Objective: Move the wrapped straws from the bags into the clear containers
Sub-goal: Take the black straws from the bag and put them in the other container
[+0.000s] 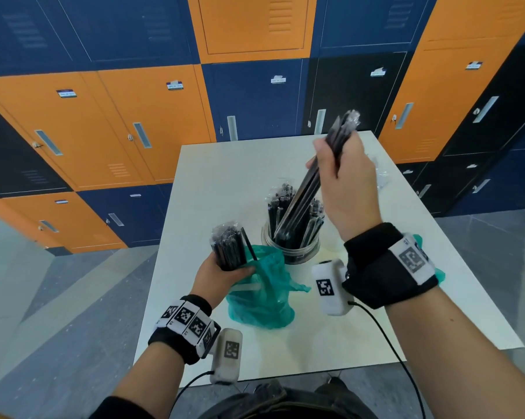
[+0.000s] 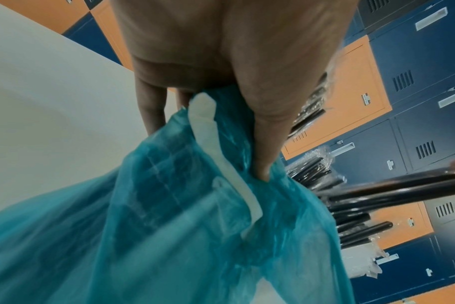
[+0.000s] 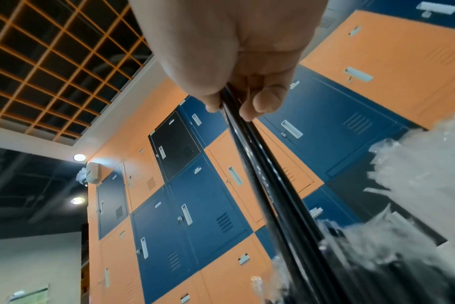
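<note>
On the white table (image 1: 225, 164) stands a clear container (image 1: 291, 252) crowded with black wrapped straws (image 1: 278, 204). My right hand (image 1: 342, 176) grips a small bunch of wrapped straws (image 1: 306, 192) held slanting, its lower ends inside the container; the right wrist view shows the same bunch (image 3: 249, 156) between thumb and fingers. My left hand (image 1: 225, 275) holds an upright bundle of wrapped straws (image 1: 229, 247) together with the mouth of a teal plastic bag (image 1: 261, 297). In the left wrist view the thumb presses the bag (image 2: 169, 205) and its white handle strip (image 2: 208, 131).
Orange, blue and black lockers (image 1: 134, 122) line the wall behind the table. Crumpled clear wrapping (image 1: 379, 173) lies at the table's right edge behind my right hand. A bit of another teal bag (image 1: 439, 275) shows past my right wrist. Grey floor surrounds the table.
</note>
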A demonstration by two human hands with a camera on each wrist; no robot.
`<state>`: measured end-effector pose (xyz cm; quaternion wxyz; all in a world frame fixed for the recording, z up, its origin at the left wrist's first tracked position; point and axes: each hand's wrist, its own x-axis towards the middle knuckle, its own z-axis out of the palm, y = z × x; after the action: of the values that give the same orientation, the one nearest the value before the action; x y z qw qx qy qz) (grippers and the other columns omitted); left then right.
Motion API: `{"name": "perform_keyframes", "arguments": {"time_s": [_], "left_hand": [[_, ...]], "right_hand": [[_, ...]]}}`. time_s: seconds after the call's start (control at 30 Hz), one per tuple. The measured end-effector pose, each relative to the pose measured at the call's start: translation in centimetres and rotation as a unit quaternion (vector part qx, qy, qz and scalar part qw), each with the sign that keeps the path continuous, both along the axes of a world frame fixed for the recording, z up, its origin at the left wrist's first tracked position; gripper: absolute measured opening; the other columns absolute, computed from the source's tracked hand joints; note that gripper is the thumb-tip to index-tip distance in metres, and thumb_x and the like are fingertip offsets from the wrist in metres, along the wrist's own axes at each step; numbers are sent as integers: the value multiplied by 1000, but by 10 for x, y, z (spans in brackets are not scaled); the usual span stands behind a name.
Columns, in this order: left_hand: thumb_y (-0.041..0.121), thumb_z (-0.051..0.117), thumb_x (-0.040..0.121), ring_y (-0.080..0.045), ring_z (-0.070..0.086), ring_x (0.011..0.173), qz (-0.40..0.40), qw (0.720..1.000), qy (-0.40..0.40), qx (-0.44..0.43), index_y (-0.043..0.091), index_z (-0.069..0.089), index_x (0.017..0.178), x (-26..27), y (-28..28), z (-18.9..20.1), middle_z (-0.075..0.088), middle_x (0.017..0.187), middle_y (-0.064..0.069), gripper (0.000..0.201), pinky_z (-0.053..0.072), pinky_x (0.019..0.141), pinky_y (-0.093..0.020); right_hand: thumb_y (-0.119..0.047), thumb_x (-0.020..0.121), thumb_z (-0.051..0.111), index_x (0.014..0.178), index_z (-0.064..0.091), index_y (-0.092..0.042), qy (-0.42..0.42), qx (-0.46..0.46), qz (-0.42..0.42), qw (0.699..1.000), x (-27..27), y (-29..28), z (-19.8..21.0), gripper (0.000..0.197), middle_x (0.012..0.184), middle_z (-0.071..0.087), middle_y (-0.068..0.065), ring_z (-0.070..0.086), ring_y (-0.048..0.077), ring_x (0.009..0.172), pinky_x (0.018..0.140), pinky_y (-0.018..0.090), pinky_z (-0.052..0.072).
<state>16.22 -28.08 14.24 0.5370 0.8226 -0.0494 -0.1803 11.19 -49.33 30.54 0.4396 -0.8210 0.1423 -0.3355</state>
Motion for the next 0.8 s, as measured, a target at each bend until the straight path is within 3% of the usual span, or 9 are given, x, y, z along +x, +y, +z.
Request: {"name": "perform_keyframes", "arguments": {"time_s": [0.13, 0.27, 0.33, 0.43, 0.53, 0.63, 0.73, 0.8], "left_hand": [[23, 87, 69, -7, 66, 86, 3, 1000, 2, 2, 17, 68, 106, 2, 0, -1, 71, 92, 9, 42, 49, 70, -20], [24, 87, 70, -6, 65, 87, 7, 1000, 6, -3, 18, 67, 106, 3, -2, -1, 70, 92, 10, 42, 48, 68, -18], [25, 87, 69, -3, 63, 86, 11, 1000, 8, 0, 19, 66, 108, 3, -2, -1, 69, 92, 11, 45, 46, 67, -16], [26, 88, 68, -3, 63, 86, 14, 1000, 11, 3, 17, 65, 111, 4, -3, -1, 68, 93, 11, 49, 46, 67, -15], [26, 88, 68, -5, 64, 88, 13, 1000, 11, 4, 16, 65, 113, 4, -2, -2, 69, 96, 9, 51, 47, 68, -16], [25, 87, 69, -7, 65, 89, 11, 1000, 10, 3, 16, 65, 115, 4, -2, -3, 70, 97, 7, 52, 47, 69, -18], [25, 87, 69, -7, 64, 89, 12, 1000, 11, 3, 16, 65, 113, 4, -3, -2, 69, 96, 8, 50, 47, 69, -19], [25, 87, 68, -6, 64, 87, 15, 1000, 11, 2, 17, 65, 111, 3, -3, -2, 69, 94, 10, 48, 47, 69, -18]], "right_hand": [[-38, 100, 45, 101, 50, -13, 18, -41, -27, 999, 1, -8, -10, 25, 83, 64, -1, 62, 16, 75, 69, 30, 51], [-43, 95, 53, 91, 59, -8, 155, -91, -8, 984, 6, -12, -58, 36, 99, 47, 2, 45, 16, 89, 84, 30, 42], [-50, 90, 58, 89, 66, -8, 207, -155, -21, 966, 5, -10, -85, 43, 108, 42, 5, 36, 23, 100, 90, 33, 38], [-53, 85, 63, 90, 69, -15, 207, -207, -51, 955, 2, -3, -103, 39, 116, 43, 5, 34, 28, 105, 87, 38, 33], [-45, 82, 68, 113, 62, -25, 158, -247, -51, 955, 2, 0, -98, 36, 129, 43, 0, 36, 27, 116, 95, 42, 33], [-26, 89, 63, 139, 43, -28, 126, -268, 30, 955, 3, -1, -95, 54, 145, 42, -5, 34, 18, 136, 115, 41, 23], [-24, 100, 43, 145, 38, -25, 158, -337, 40, 927, 3, 3, -106, 45, 152, 39, -8, 26, 13, 145, 121, 45, 7], [-26, 103, 35, 144, 42, -25, 191, -380, 27, 904, -1, 5, -115, 42, 151, 40, -9, 25, 13, 146, 119, 49, 3]]}}
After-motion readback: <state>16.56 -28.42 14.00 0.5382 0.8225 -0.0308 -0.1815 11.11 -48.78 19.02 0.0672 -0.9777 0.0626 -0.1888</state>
